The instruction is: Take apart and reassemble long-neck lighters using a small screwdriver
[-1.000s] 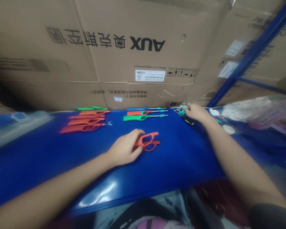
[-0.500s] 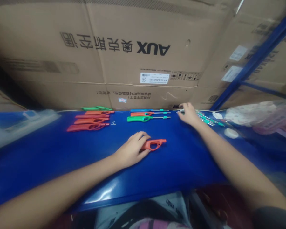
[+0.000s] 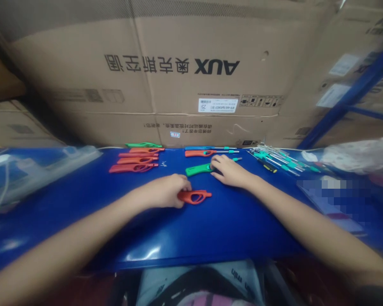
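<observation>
My left hand (image 3: 175, 190) is closed around the rear of an orange lighter body (image 3: 194, 196), whose trigger opening and bare nozzle end point right. No metal rod shows on this one. Farther back, my right hand (image 3: 228, 171) has its fingers curled over the trigger part of a green long-nosed lighter (image 3: 198, 170); its rod tip with a teal piece sticks out to the right. Just behind lie an orange lighter with a rod (image 3: 199, 153) and a blue lighter (image 3: 199, 148).
Several orange lighter bodies (image 3: 134, 168) and a green one (image 3: 143, 145) are stacked at left. Metal rods with teal pieces (image 3: 279, 159) lie at right beside a yellow-black screwdriver (image 3: 270, 165). Cardboard boxes (image 3: 178, 97) wall the back of the blue table (image 3: 242, 229). Clear plastic (image 3: 67, 163) sits left.
My right hand has moved left from the rods onto the green lighter, which now sits nearer me and slightly tilted. My left hand keeps the orange lighter body. The camera view has shifted.
</observation>
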Motion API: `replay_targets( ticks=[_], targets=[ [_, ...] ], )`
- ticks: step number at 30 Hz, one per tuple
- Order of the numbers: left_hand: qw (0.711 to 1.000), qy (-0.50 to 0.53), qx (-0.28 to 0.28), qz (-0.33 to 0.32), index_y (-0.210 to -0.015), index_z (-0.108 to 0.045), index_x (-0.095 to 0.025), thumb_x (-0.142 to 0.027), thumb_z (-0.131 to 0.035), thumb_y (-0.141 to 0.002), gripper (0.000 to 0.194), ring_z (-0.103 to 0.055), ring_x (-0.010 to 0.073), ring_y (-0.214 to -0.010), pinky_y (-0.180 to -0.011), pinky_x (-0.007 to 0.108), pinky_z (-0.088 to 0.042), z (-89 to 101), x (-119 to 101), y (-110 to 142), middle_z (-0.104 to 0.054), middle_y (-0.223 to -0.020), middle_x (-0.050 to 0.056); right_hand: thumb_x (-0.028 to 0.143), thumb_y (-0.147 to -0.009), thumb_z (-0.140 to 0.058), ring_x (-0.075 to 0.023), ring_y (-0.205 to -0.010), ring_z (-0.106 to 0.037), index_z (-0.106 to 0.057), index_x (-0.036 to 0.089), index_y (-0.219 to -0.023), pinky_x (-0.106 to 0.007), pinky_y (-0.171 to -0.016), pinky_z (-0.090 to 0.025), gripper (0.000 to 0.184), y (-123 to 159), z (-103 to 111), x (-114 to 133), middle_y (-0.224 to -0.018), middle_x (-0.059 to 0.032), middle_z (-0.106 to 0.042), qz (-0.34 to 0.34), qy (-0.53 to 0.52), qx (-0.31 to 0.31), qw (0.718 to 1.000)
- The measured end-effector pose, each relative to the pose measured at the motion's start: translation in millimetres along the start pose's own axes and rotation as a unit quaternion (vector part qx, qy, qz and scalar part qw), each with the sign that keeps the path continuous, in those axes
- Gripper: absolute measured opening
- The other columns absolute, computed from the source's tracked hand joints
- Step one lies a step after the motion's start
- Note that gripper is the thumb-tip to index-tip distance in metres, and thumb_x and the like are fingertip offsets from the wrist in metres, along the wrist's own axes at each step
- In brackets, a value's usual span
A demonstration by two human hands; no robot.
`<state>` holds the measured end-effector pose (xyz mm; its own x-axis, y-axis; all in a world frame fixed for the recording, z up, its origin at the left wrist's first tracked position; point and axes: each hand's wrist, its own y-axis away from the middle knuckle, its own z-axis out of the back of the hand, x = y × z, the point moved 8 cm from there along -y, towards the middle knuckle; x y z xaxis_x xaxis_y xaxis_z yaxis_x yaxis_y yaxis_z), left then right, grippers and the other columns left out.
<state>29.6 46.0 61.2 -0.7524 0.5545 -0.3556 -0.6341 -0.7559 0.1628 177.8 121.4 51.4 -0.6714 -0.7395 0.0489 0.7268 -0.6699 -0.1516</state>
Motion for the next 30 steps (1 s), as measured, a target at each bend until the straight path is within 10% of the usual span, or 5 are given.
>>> replay_targets(
  ticks=[10,17,21,27,30],
  targets=[
    [0.977,-0.058,-0.065,0.196,-0.110,-0.070,-0.021,-0.042,-0.071,-0.066,0.048,-0.067,0.0253,-0.092,-0.078,0.028,-0.048,107.2,145.1,35.3,-0.073,-0.102,0.004,0.036,-0.087,-0.072,-0.0265,-0.096,-0.056,-0.054,0.022,-0.107,-0.034,-0.068,-0.044,0.031,36.5,9.7,35.7,-0.105,-0.0081,-0.063,-0.031,-0.072,0.042,0.996],
    [0.959,-0.100,-0.130,0.232,-0.106,-0.071,-0.016,-0.029,-0.067,-0.065,0.043,-0.065,0.0256,-0.098,-0.085,0.028,-0.048,126.4,199.9,22.1,-0.074,-0.107,0.007,0.056,-0.088,-0.066,-0.0289,-0.101,-0.055,-0.054,0.021,-0.105,-0.039,-0.077,-0.048,0.040,36.9,1.6,35.4,-0.107,-0.0095,-0.060,-0.028,-0.087,0.021,0.996],
    [0.951,-0.132,-0.189,0.207,-0.113,-0.068,-0.011,-0.018,-0.060,-0.071,0.044,-0.060,0.0328,-0.112,-0.096,0.038,-0.047,114.9,170.3,9.9,-0.065,-0.121,0.016,0.054,-0.087,-0.068,-0.0283,-0.098,-0.055,-0.053,0.020,-0.103,-0.040,-0.076,-0.048,0.040,38.4,1.6,36.9,-0.105,-0.0094,-0.059,-0.029,-0.079,0.016,0.996],
    [0.982,-0.036,-0.177,-0.048,-0.114,-0.066,-0.020,-0.030,-0.054,-0.095,0.025,-0.063,0.0227,-0.106,-0.095,0.035,-0.049,29.0,21.4,-13.4,-0.066,-0.112,0.008,0.050,-0.082,-0.076,-0.0276,-0.097,-0.056,-0.053,0.021,-0.096,-0.037,-0.074,-0.046,0.040,39.1,-2.1,37.3,-0.101,-0.0082,-0.060,-0.051,-0.104,0.018,0.993],
    [0.989,-0.035,-0.127,-0.069,-0.107,-0.064,-0.018,-0.037,-0.066,-0.091,0.025,-0.064,0.0228,-0.092,-0.078,0.032,-0.052,-10.5,-20.1,-18.1,-0.064,-0.102,0.007,0.048,-0.078,-0.080,-0.0274,-0.097,-0.056,-0.051,0.022,-0.090,-0.037,-0.077,-0.045,0.041,40.2,-4.0,38.0,-0.099,-0.0074,-0.060,-0.057,-0.117,0.014,0.991]
  ],
)
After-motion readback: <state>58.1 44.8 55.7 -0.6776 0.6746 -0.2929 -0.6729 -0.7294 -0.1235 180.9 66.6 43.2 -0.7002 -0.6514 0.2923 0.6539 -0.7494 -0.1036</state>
